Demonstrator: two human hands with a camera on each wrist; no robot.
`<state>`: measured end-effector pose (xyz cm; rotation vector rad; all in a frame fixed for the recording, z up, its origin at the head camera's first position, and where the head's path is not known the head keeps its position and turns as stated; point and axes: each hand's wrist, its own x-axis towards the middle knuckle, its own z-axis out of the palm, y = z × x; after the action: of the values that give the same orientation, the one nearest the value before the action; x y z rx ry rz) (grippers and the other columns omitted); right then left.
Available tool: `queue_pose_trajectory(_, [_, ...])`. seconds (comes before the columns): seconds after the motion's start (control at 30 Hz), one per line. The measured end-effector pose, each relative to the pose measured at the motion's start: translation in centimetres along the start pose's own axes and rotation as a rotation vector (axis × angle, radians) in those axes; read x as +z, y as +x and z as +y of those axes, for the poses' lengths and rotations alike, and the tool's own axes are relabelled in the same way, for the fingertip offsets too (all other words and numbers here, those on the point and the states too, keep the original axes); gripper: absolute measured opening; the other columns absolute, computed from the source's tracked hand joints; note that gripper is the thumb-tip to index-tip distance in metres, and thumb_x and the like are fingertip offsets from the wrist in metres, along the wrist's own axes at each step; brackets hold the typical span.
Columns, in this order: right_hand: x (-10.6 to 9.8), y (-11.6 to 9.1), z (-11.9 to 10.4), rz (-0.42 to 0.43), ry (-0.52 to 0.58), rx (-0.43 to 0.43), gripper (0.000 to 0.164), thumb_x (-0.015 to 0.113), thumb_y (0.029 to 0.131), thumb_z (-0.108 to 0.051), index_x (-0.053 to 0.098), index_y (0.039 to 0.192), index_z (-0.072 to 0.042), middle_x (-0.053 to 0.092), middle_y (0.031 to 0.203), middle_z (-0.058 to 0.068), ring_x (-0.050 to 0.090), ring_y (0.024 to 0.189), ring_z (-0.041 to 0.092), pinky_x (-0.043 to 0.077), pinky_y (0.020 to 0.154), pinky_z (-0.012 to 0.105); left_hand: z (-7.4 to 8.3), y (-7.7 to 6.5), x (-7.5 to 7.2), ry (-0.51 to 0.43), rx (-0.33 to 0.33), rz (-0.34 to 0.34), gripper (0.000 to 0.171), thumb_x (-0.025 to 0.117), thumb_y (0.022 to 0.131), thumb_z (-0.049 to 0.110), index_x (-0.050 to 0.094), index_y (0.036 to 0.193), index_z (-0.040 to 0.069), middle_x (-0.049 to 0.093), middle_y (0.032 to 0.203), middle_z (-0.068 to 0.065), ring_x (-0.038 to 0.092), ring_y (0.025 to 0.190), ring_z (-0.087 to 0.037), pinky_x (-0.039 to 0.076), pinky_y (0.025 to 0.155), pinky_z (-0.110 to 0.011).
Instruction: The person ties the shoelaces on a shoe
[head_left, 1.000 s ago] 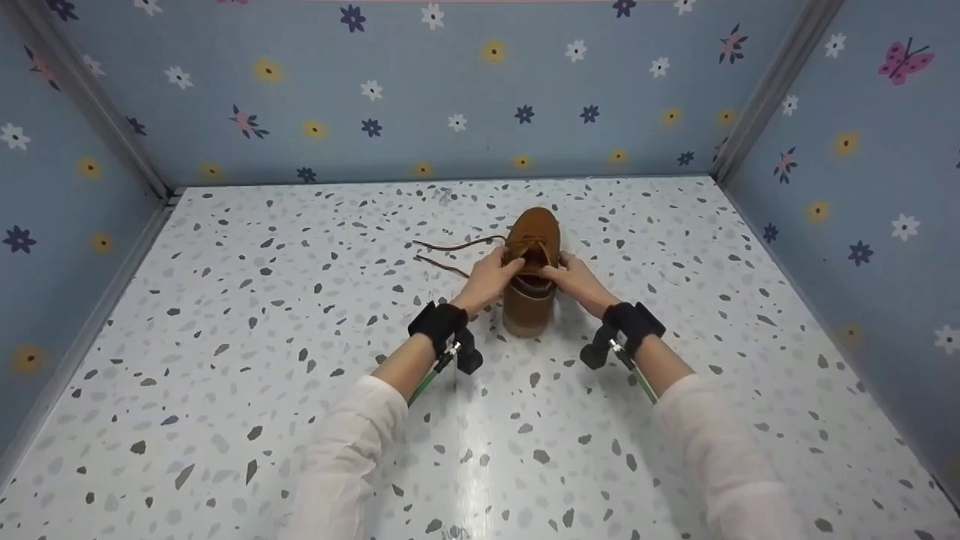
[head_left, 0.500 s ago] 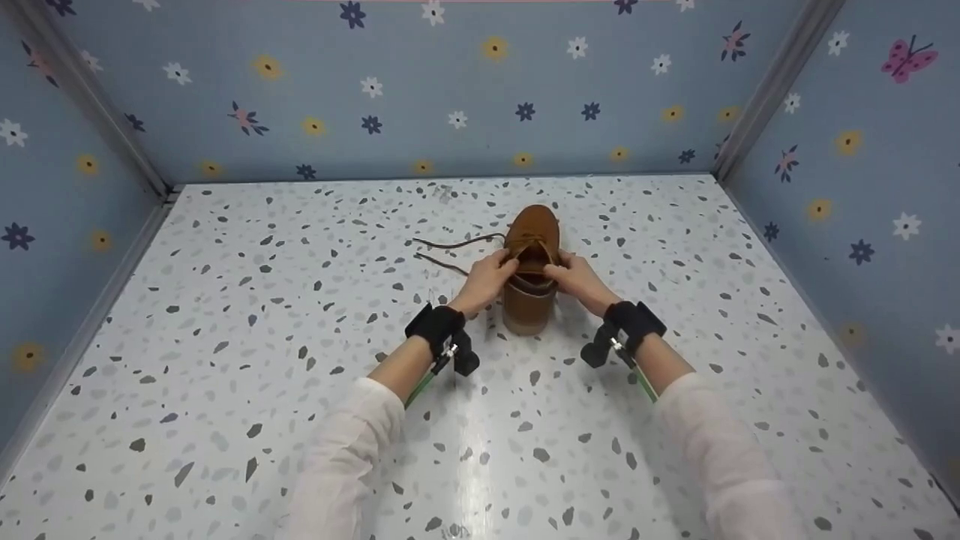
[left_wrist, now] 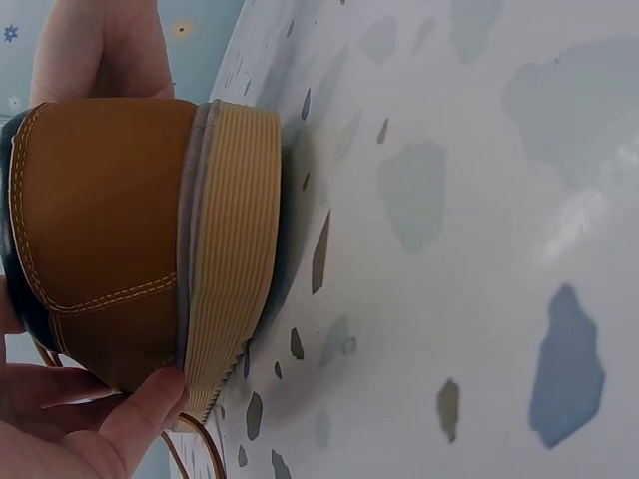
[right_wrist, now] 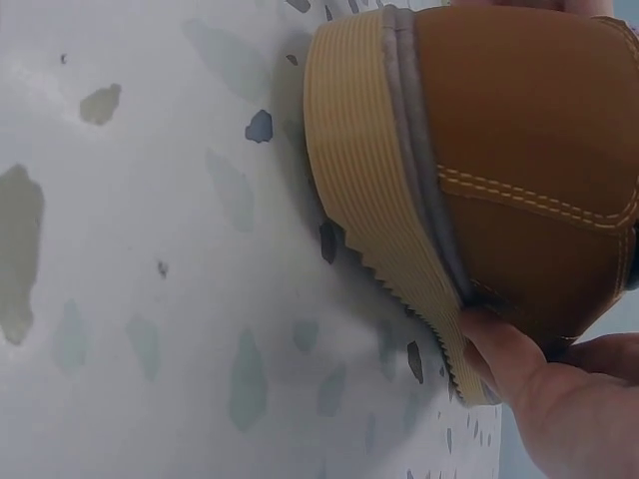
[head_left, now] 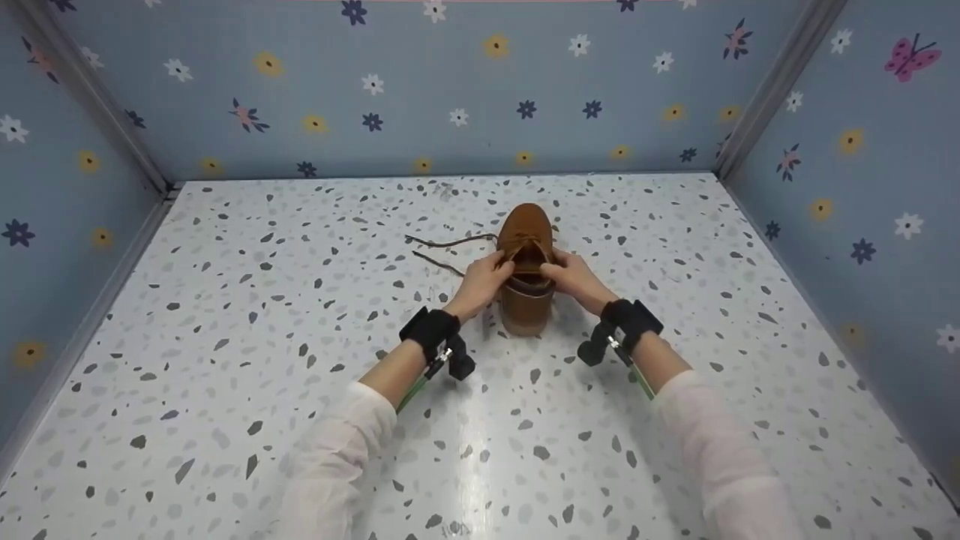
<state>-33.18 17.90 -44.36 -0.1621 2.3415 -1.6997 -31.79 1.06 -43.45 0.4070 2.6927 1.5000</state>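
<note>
A brown leather lace-up shoe (head_left: 526, 311) stands upright on the speckled surface, toe pointing away and heel towards me. My left hand (head_left: 480, 285) grips its left side, the thumb at the edge of the opening. On the right side my right hand (head_left: 579, 282) holds it the same way, both thumbs spreading the opening. The loose laces (head_left: 454, 244) trail out to the left. In the left wrist view the ribbed tan sole (left_wrist: 238, 210) and stitched heel show above the left fingers (left_wrist: 150, 404). The right fingers (right_wrist: 504, 349) press along the sole edge in the right wrist view.
The white tabletop (head_left: 225, 337) has grey speckles. A blue flowered back panel (head_left: 420, 90) rises behind it, with a left side panel (head_left: 52, 202) and a right side panel (head_left: 877, 202) in grey frames.
The shoe's opening between my thumbs has been pulled wider since a second ago. The shoe, its laces and both hands have shifted slightly to the left.
</note>
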Motion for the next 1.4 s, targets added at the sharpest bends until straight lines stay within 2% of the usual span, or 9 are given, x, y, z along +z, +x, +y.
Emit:
queue_pose_trajectory(0.27, [0.9, -0.9, -1.6, -0.017, -0.006, 0.022, 0.05, 0.043, 0.069, -0.014, 0.023, 0.115, -0.01, 0.039, 0.102, 0.007, 0.041, 0.083, 0.012, 0.033, 0.066, 0.028, -0.3, -0.6, -0.6, 0.047, -0.009, 0.021, 0.043, 0.036, 0.074, 0.026, 0.033, 0.108, 0.0, 0.036, 0.105, -0.01, 0.033, 0.094, -0.016, 0.025, 0.075, -0.022])
queue_pose_trajectory(0.37, [1.0, -0.4, -0.8, -0.045, 0.021, -0.003, 0.051, 0.043, 0.068, -0.014, 0.022, 0.115, -0.009, 0.038, 0.102, 0.008, 0.041, 0.083, 0.013, 0.034, 0.066, 0.026, -0.3, -0.9, -0.8, 0.045, -0.013, 0.022, 0.043, 0.037, 0.074, 0.027, 0.033, 0.108, 0.0, 0.036, 0.105, -0.011, 0.032, 0.094, -0.017, 0.024, 0.076, -0.023])
queue_pose_trajectory(0.4, [0.7, 0.5, 0.3, -0.063, 0.034, -0.011, 0.051, 0.042, 0.069, -0.014, 0.021, 0.115, -0.009, 0.038, 0.103, 0.009, 0.041, 0.084, 0.013, 0.033, 0.067, 0.027, -0.3, -1.0, -0.9, 0.044, -0.012, 0.02, 0.044, 0.037, 0.074, 0.027, 0.033, 0.108, 0.0, 0.036, 0.106, -0.011, 0.032, 0.094, -0.017, 0.024, 0.076, -0.023])
queue_pose_trajectory(0.5, [0.9, 0.4, 0.2, -0.09, 0.05, -0.027, 0.052, 0.041, 0.069, -0.014, 0.02, 0.115, -0.008, 0.036, 0.104, 0.01, 0.04, 0.085, 0.014, 0.033, 0.068, 0.028, -0.4, -1.3, -1.1, 0.04, -0.017, 0.01, 0.045, 0.037, 0.074, 0.029, 0.032, 0.109, 0.0, 0.035, 0.107, -0.011, 0.031, 0.095, -0.017, 0.023, 0.076, -0.023])
queue_pose_trajectory(0.6, [1.2, -0.5, -0.8, -0.1, 0.051, -0.036, 0.051, 0.04, 0.07, -0.012, 0.018, 0.116, -0.007, 0.035, 0.106, 0.01, 0.039, 0.087, 0.014, 0.033, 0.068, 0.028, -0.5, -1.7, -1.3, 0.036, -0.022, 0.004, 0.046, 0.037, 0.074, 0.029, 0.031, 0.109, 0.0, 0.034, 0.107, -0.011, 0.03, 0.096, -0.017, 0.023, 0.076, -0.023])
queue_pose_trajectory(0.63, [1.6, -1.6, -2.0, -0.098, 0.045, -0.038, 0.051, 0.041, 0.07, -0.011, 0.018, 0.116, -0.007, 0.034, 0.106, 0.011, 0.038, 0.087, 0.015, 0.033, 0.068, 0.028, -0.5, -1.8, -1.3, 0.037, -0.022, 0.003, 0.046, 0.037, 0.074, 0.03, 0.031, 0.109, 0.0, 0.034, 0.107, -0.011, 0.031, 0.096, -0.017, 0.023, 0.076, -0.023])
queue_pose_trajectory(0.83, [2.3, -2.8, -3.2, -0.107, 0.064, -0.046, 0.05, 0.039, 0.07, -0.007, 0.018, 0.115, -0.003, 0.034, 0.105, 0.015, 0.038, 0.088, 0.02, 0.033, 0.067, 0.027, -0.6, -2.3, -1.4, 0.027, -0.026, 0.02, 0.046, 0.038, 0.074, 0.028, 0.032, 0.108, -0.002, 0.035, 0.106, -0.012, 0.032, 0.094, -0.017, 0.024, 0.076, -0.023])
queue_pose_trajectory(1.17, [2.5, -1.8, -1.9, -0.096, 0.063, -0.033, 0.046, 0.043, 0.068, -0.01, 0.027, 0.112, -0.008, 0.038, 0.101, 0.009, 0.041, 0.084, 0.016, 0.035, 0.064, 0.027, -0.8, -3.0, -1.7, -0.007, -0.04, 0.038, 0.046, 0.04, 0.073, 0.028, 0.032, 0.108, -0.001, 0.036, 0.105, -0.011, 0.034, 0.093, -0.016, 0.025, 0.075, -0.024])
queue_pose_trajectory(1.4, [3.0, -1.8, -1.8, -0.126, 0.089, -0.059, 0.043, 0.043, 0.066, -0.007, 0.033, 0.108, -0.008, 0.039, 0.098, 0.012, 0.041, 0.083, 0.02, 0.036, 0.063, 0.028, -1.1, -3.9, -2.1, -0.061, -0.049, 0.047, 0.047, 0.04, 0.073, 0.029, 0.031, 0.109, 0.0, 0.035, 0.106, -0.011, 0.035, 0.092, -0.015, 0.028, 0.073, -0.024])
